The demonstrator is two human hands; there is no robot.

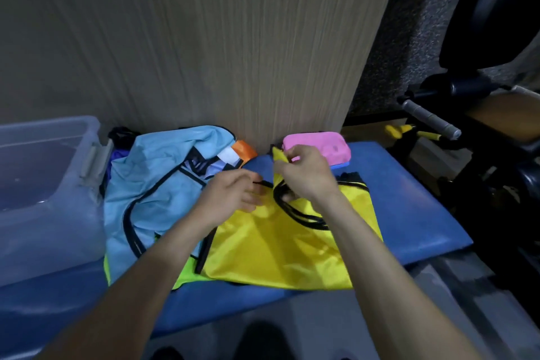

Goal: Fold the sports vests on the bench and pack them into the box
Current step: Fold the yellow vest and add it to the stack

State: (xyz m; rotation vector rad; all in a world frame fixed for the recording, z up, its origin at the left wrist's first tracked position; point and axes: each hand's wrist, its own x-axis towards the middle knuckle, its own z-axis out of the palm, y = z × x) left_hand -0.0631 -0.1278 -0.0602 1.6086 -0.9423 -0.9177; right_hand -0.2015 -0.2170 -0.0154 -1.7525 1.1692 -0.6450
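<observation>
At far left the clear plastic box (43,172) sits on the blue table (409,213), beside a light-blue vest (152,184). The left hand (230,199) presses flat, fingers straight, on the yellow vest (277,251); the right hand (304,175) pinches its strap. Folding looks underway; next, the strap probably needs folding inward.
</observation>
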